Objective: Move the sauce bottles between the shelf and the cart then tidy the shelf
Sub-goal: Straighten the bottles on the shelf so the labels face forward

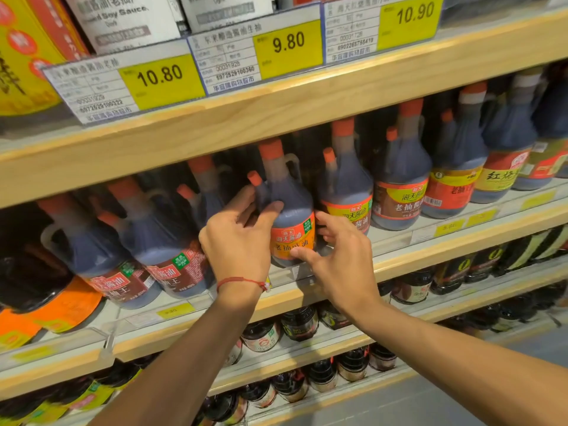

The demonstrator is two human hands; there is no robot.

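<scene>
Sauce bottle (292,216): big dark soy jug, orange label, orange cap (271,149), upright at front of mid shelf (415,259); long axis vertical, top leaning slightly left in the wide lens; base on or just at the shelf lip, can't tell if lifted. Small bonus bottle (259,189) strapped to its left shoulder.

L hand (239,241) on it: thumb (270,212) pressed across the shoulder, fingers curled round the small bottle and neck side; reads as a grip. R hand (341,262) low and to the right; fingers (329,221) spread and curved toward the jug's right flank, into the gap beside neighbour jug (347,192); thumb tip (299,252) touching lower edge of label; not closed round yet.

Key relation: jug sits between the two hands, straight ahead of the palms; L already has it high, R nearer the base. Judgement: pull-out toward the body needs R to wrap the lower body first, since the weight sits low; tight gap on the right could nudge the neighbour.

Around: more jugs to left (159,241); price tags (287,41) on shelf above; dark jars (299,322) on shelf below; red string (242,281) on L wrist. Cart not in view.
</scene>
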